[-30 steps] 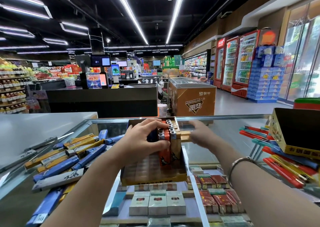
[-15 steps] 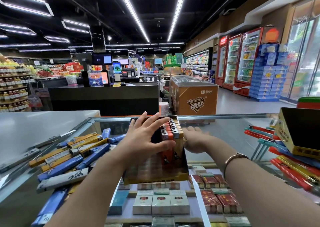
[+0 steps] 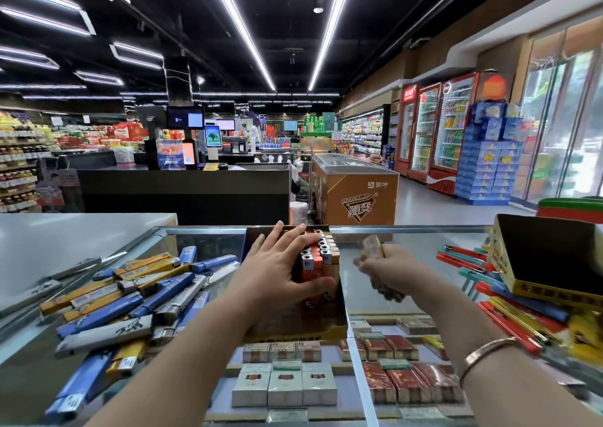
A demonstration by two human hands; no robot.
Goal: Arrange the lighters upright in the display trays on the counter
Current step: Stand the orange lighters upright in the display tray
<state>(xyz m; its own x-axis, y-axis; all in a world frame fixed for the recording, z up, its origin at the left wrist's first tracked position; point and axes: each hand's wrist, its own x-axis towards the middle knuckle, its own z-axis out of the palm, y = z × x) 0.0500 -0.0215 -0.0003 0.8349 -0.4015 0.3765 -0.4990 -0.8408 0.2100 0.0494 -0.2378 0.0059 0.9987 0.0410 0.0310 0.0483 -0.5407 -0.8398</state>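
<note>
A brown cardboard display tray [image 3: 326, 327] stands on the glass counter [image 3: 424, 257] in front of me. Several lighters [image 3: 321, 255], orange and tan, stand upright in rows at its right side. My left hand [image 3: 280, 270] lies with straight fingers against the left face of that row, thumb across the front. To the right of the tray, my right hand [image 3: 386, 271] is blurred and pinches a tan lighter [image 3: 370, 246] just above the glass.
A heap of blue, yellow and grey lighters [image 3: 130, 299] lies on the counter at the left. More red, teal and yellow lighters [image 3: 509, 302] lie at the right, under a second yellow tray [image 3: 548, 263]. Cigarette packs [image 3: 285, 384] sit below the glass.
My right hand has drawn back from the tray's right side and now holds a tan lighter. My left hand's fingers have straightened against the upright row.
</note>
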